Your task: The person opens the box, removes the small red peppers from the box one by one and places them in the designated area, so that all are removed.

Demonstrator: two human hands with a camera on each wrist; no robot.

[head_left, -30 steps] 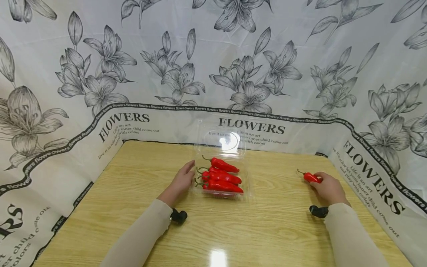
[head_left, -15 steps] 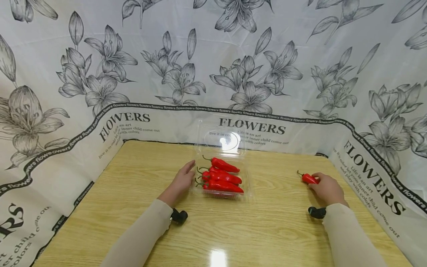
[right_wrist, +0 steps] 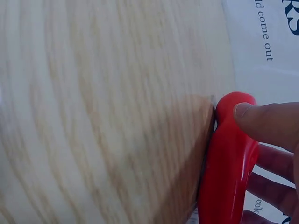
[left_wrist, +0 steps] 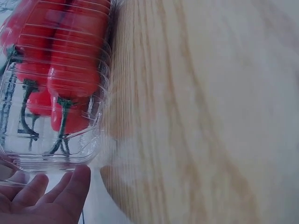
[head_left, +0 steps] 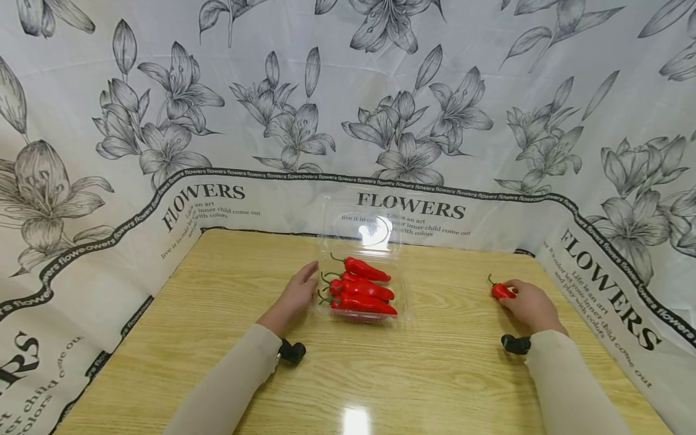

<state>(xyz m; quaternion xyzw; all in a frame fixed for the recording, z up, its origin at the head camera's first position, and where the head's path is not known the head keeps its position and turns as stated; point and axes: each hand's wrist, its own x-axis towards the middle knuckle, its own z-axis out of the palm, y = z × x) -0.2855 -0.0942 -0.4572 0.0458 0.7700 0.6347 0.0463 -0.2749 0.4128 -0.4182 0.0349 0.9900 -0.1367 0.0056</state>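
Right hand is pinching a glossy red pepper over at the right side of the desk, its skinny curved stem sticking out past the fingers. Left hand is just resting loosely against a clear box of peppers.

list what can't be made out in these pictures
Head view: the right hand covers one end of the held pepper.
Head view: overlap hides the exact count of boxed peppers.
Right wrist view: the bottom edge crops the held pepper.
Left wrist view: the top edge crops the boxed peppers.
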